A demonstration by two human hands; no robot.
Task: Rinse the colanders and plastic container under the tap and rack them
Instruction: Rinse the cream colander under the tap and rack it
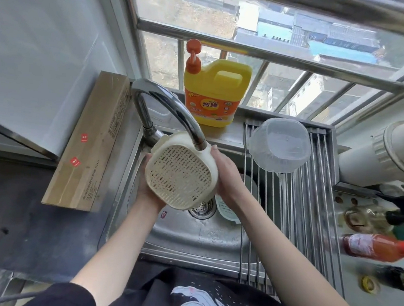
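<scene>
**Cream colander under the tap**

My left hand [148, 184] and right hand [227, 177] grip the cream colander [181, 173], perforated base tilted toward me, under the tap [175, 111] spout. Clear plastic container [279, 145] upside down on rack [313, 211]. Second colander [226, 210] in sink [200, 238].

Both forearms bare, reaching forward and converging. Left hand [148, 187] palm cupped, fingers wrapped behind the cream colander [181, 173], mostly hidden. Right hand [227, 177] grips its right edge, back of hand up, fingers curled over the rim.
</scene>
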